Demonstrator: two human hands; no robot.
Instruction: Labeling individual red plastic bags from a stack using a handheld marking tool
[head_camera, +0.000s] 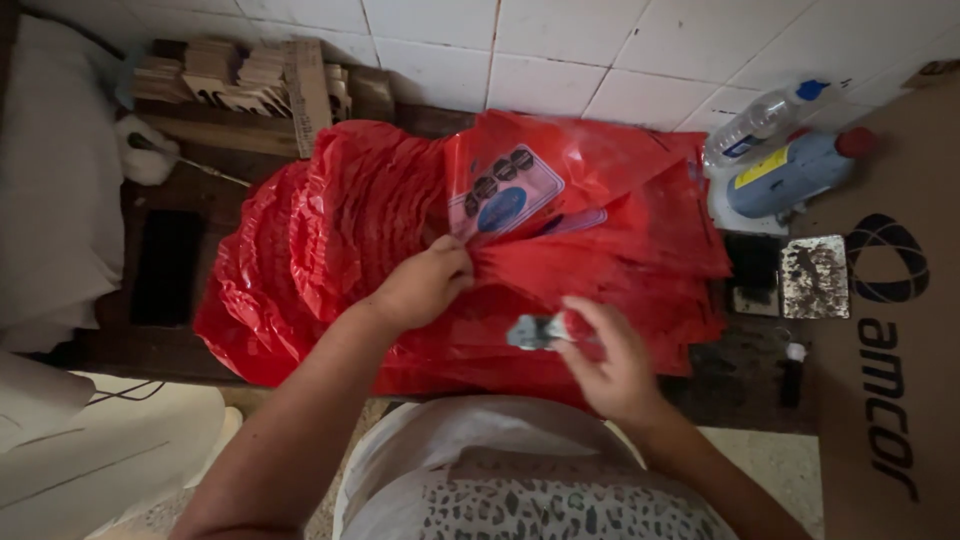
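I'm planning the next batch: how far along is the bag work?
Done: nothing clearly finished is visible. In hand: left hand pinches the top red bag; right hand holds a small metal tool. Left: a large crumpled pile of red bags beneath.

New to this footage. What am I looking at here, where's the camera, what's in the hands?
There is no machine: one person works with two bare hands. The single picture comes from a camera on their head, looking down over their arms and lap.

In front lies a pile of red plastic bags on a dark low surface against a white tiled wall. The left hand pinches the gathered edge of the bags. The right hand holds a small metallic object; it is too blurred to identify.

Around them: two plastic bottles at the right, a cardboard sheet beside them, stacked cardboard pieces at the back left, and a dark phone-like slab.
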